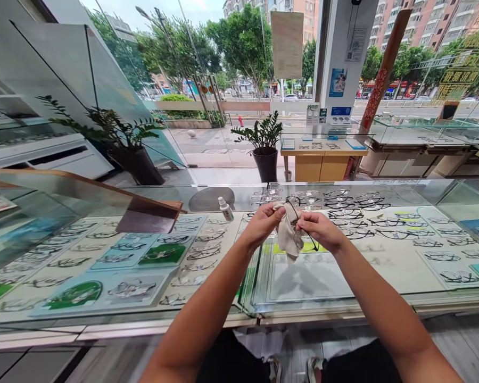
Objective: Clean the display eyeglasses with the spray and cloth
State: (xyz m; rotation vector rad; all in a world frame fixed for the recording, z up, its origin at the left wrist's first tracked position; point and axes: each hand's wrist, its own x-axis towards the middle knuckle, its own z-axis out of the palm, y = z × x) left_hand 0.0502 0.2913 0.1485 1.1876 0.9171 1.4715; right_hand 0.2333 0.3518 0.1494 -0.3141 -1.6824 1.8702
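Observation:
Over the glass counter, my left hand [266, 222] is closed on a pale beige cleaning cloth [290, 239], pinched between thumb and fingers. The cloth hangs down in folds and wraps part of a pair of dark-framed eyeglasses [296, 210]. My right hand [319, 229] is closed on the eyeglasses at their near side, close to the cloth's edge. One dark temple piece points down below my right hand. The cloth hides much of the lenses. A small white spray bottle [225, 209] stands upright on the counter, left of my left hand.
Glass display cases [263, 298] filled with rows of eyeglasses stretch left and right before me. A brown wooden-edged panel [149, 214] stands on the left. Beyond the counter are a potted plant [265, 162] and a wooden display table [321, 166], with glass windows behind.

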